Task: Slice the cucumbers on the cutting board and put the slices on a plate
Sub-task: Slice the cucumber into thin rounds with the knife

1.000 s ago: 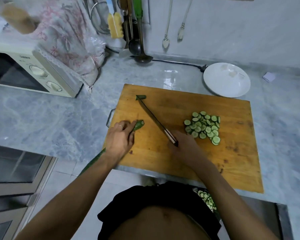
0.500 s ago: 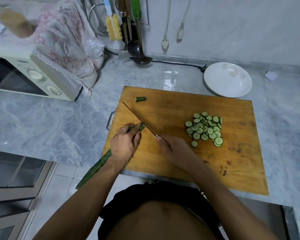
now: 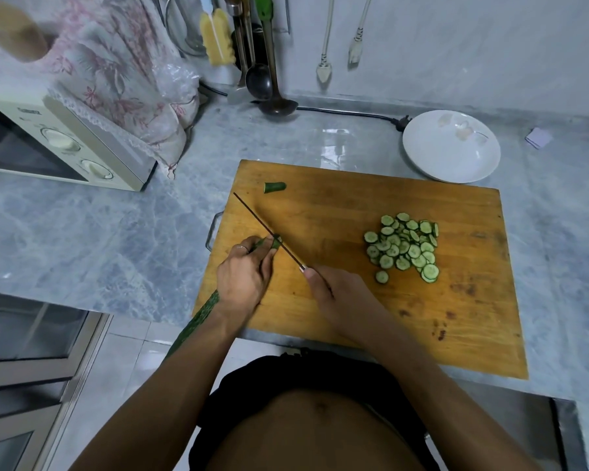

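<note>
Wooden cutting board (image 3: 371, 300) carries a pile of cucumber slices (image 3: 403, 246) at its right. Left hand (image 3: 244, 277) grips a long cucumber (image 3: 198, 321) that overhangs the board's near-left edge; right hand (image 3: 340, 294) holds a knife (image 3: 269, 231) at the cucumber's cut end. White plate (image 3: 451, 146) sits just beyond the board. A cut stub (image 3: 274, 187) lies near the far-left corner.

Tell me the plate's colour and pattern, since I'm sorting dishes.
The plate is white with a faint pale pink floral motif near its far rim, seen in the head view.
</note>
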A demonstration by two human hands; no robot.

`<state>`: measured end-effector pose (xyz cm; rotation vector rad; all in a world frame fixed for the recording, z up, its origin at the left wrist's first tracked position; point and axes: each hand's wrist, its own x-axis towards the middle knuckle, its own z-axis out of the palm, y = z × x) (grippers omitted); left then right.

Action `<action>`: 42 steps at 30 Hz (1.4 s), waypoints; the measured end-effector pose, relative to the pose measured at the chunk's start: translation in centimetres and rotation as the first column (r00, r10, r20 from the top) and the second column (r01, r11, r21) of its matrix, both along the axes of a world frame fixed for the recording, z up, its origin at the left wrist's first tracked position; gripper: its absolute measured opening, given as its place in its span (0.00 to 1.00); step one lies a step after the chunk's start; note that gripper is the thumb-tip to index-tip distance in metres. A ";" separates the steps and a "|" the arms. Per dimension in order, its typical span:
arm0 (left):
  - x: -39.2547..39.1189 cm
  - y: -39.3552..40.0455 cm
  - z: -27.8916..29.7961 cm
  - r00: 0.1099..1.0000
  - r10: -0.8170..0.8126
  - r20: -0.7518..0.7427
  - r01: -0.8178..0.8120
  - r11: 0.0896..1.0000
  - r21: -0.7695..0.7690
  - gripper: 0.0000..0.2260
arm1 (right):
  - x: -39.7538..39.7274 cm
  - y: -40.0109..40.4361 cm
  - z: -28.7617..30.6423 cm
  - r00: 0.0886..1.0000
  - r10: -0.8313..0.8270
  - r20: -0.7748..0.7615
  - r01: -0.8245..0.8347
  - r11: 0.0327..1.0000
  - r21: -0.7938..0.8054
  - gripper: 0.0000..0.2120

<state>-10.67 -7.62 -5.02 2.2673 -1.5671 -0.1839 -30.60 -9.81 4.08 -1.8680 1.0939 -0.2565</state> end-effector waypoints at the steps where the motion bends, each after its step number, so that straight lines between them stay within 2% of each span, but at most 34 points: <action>1: 0.1 0.0 -0.2 1.000 -0.005 0.007 0.005 1.000 -0.009 0.12 | -0.1 0.0 0.0 1.000 0.003 -0.003 -0.003 1.000 0.002 0.13; 12: -0.1 0.2 -0.8 0.999 -0.019 0.044 0.023 0.995 -0.097 0.09 | 2.0 -1.9 -1.5 0.999 0.028 -0.017 -0.028 1.000 -0.004 0.20; 16: -0.3 0.2 -0.7 0.999 0.034 -0.030 -0.037 0.993 -0.113 0.12 | 1.9 -2.2 -2.1 1.000 0.028 -0.002 -0.029 0.999 -0.043 0.19; 23: -0.7 0.0 0.0 0.985 0.095 -0.144 -0.107 0.991 -0.076 0.11 | 1.0 -3.0 -1.4 0.998 0.054 -0.014 -0.055 0.998 -0.041 0.18; 26: -0.7 -0.1 0.7 0.967 0.118 -0.227 -0.132 0.990 -0.050 0.11 | -0.6 -3.1 -0.9 0.999 0.017 0.026 -0.016 0.998 -0.059 0.19; 28: -0.7 -0.5 1.1 0.969 0.098 -0.226 -0.114 0.992 -0.059 0.12 | -1.9 -3.4 -0.4 0.998 -0.018 0.055 0.022 0.997 -0.075 0.19; 31: -1.2 -2.1 1.8 0.985 -0.023 -0.169 0.010 0.997 -0.080 0.12 | -3.6 -3.8 0.4 0.994 -0.070 0.086 0.075 0.995 -0.064 0.16; 34: -1.9 -5.0 2.7 0.987 -0.096 -0.131 0.099 0.995 0.010 0.12 | -4.5 -4.2 0.7 0.987 -0.127 0.103 0.133 0.989 -0.062 0.19; 38: -2.9 -8.4 3.2 0.990 -0.047 -0.131 0.074 0.975 0.210 0.17 | -5.1 -4.6 0.7 0.978 -0.185 0.091 0.190 0.981 -0.047 0.18; 42: -2.2 -9.8 3.3 0.986 -0.128 -0.104 0.150 0.957 0.248 0.13 | -5.4 -4.7 0.7 0.975 -0.201 0.091 0.207 0.977 -0.054 0.18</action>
